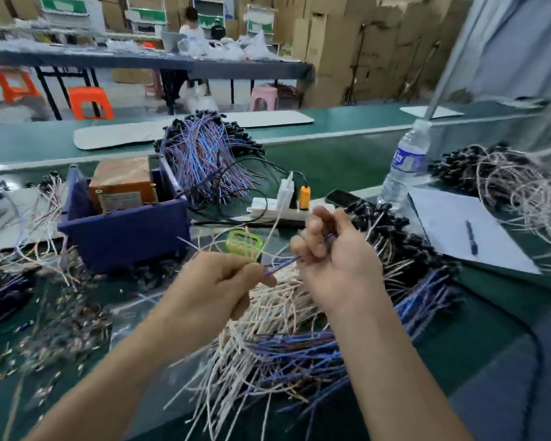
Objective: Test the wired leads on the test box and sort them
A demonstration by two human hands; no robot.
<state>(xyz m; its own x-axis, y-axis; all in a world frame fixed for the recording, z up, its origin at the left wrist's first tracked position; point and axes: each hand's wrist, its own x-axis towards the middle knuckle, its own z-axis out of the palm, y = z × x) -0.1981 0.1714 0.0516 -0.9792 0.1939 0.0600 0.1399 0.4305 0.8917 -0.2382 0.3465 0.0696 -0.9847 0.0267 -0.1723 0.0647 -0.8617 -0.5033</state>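
A thin blue lead spans the gap between the hands. The left hand pinches one end with curled fingers and the right hand grips the other end in a curled fist, both above a loose pile of white and blue leads on the green tabletop. Behind the left hand, an open-topped blue plastic bin holds a rectangular orange-brown box.
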